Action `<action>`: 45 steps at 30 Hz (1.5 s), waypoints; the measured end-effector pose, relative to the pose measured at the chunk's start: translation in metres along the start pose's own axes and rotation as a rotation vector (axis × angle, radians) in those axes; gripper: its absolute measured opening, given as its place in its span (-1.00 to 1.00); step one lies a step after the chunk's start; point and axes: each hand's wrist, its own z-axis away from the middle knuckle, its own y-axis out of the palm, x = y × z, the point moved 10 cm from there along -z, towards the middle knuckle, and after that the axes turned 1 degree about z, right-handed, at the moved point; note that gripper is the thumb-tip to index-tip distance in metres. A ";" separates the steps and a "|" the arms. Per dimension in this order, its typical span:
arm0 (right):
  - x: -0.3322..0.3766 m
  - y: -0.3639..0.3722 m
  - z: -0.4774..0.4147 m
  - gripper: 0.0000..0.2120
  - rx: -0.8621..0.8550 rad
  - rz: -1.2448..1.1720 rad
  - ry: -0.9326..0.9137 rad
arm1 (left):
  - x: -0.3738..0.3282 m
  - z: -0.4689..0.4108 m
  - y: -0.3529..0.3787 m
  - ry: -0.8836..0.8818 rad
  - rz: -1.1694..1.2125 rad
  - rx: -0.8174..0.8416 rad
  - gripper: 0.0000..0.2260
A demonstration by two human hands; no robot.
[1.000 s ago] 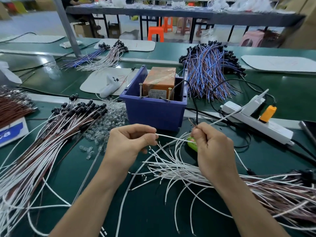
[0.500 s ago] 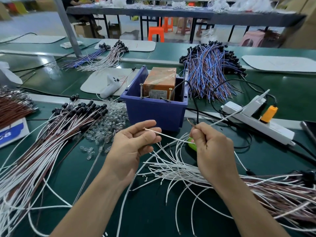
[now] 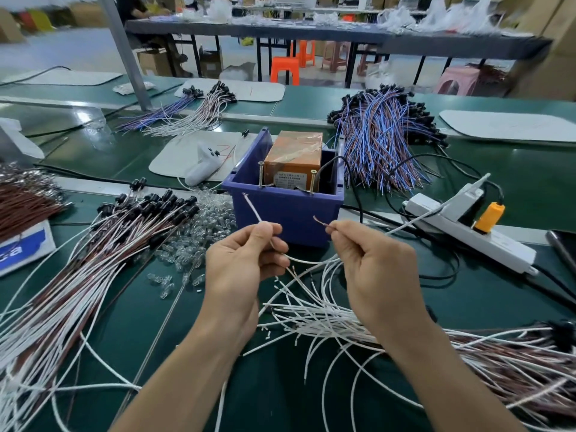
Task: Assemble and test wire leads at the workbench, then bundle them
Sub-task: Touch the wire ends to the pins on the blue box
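The green surface (image 3: 514,169) stretches out under me, with orange stools (image 3: 285,70) far behind the blue bin (image 3: 290,213). The bin holds an orange box (image 3: 294,151) (taped over). Just in front of the bin, my left grip (image 3: 240,269) pinches a white lead (image 3: 252,207) and my right grip (image 3: 374,269) pinches a brown lead end (image 3: 321,222). Loose leads (image 3: 311,316) lie nearer me, and clear bulbs (image 3: 212,213) are heaped to the bin's left.
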 end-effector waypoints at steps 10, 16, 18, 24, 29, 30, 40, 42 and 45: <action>0.016 0.009 -0.045 -0.79 0.071 0.034 0.029 | -0.009 -0.021 -0.008 0.059 -0.088 -0.065 -0.77; 0.019 0.007 -0.051 -0.86 0.049 0.127 -0.008 | -0.007 -0.021 -0.002 0.066 -0.119 -0.038 -0.68; 0.016 0.005 -0.051 -0.88 0.052 0.138 0.007 | -0.007 -0.022 0.001 0.067 -0.127 -0.047 -0.68; 0.011 0.001 -0.054 -0.89 0.045 0.124 0.020 | -0.005 -0.026 -0.001 0.075 -0.133 -0.100 -0.65; 0.010 -0.001 -0.055 -0.89 0.029 0.117 0.017 | -0.008 -0.030 0.003 0.110 -0.186 -0.092 -0.63; 0.009 -0.001 -0.055 -0.89 0.029 0.114 0.020 | -0.010 -0.031 0.004 0.120 -0.204 -0.088 -0.64; 0.007 -0.003 -0.057 -0.88 0.026 0.118 0.032 | -0.010 -0.032 0.006 0.115 -0.267 -0.072 -0.64; 0.007 -0.003 -0.057 -0.89 0.018 0.115 0.033 | -0.010 -0.032 0.007 0.116 -0.278 -0.063 -0.65; 0.007 -0.004 -0.057 -0.90 -0.001 0.101 0.032 | -0.011 -0.034 0.009 0.119 -0.303 -0.048 -0.65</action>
